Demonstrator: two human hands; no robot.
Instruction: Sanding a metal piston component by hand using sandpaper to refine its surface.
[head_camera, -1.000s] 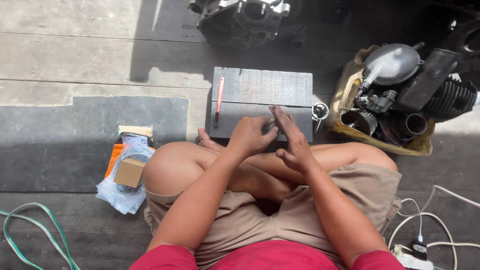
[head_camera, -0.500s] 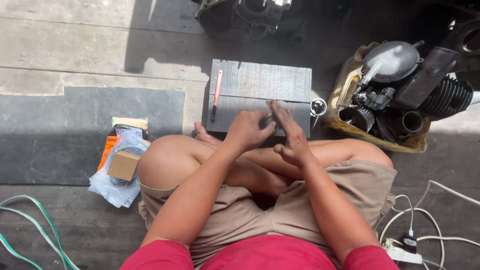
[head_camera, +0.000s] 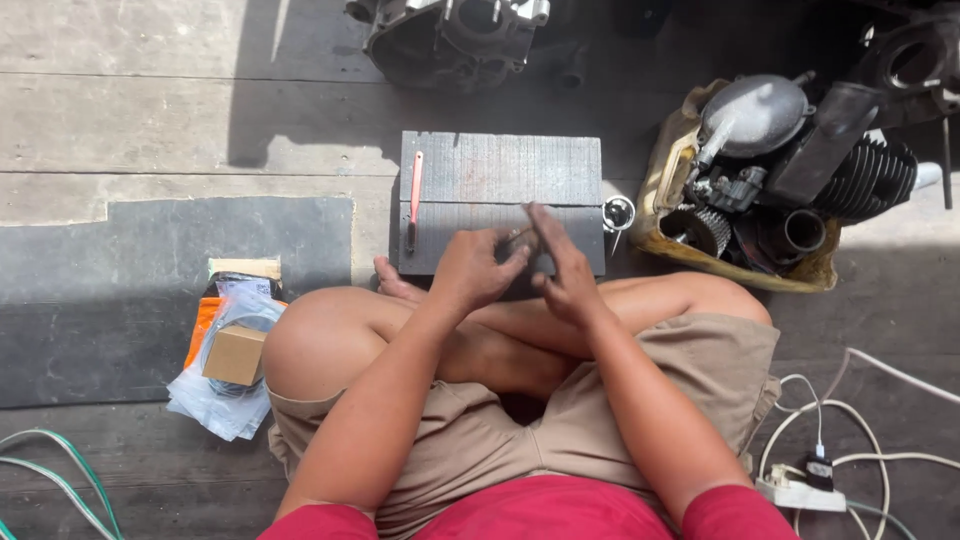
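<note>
Fingers of left hand (head_camera: 472, 268) and right hand (head_camera: 562, 272) pinch a small metal part (head_camera: 517, 238) over the grey board (head_camera: 500, 180).

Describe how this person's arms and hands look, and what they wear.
Both arms are bare from the shoulder area down; red sleeves show only at the bottom edge. The left hand and right hand are ungloved, with no rings, watch or bands that can be made out.

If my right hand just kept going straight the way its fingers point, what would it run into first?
Likely the grey slab. Your right hand points up and away from you over its near part, so the fingers would slide onto its ribbed top. Height above it is hard to judge.
</note>
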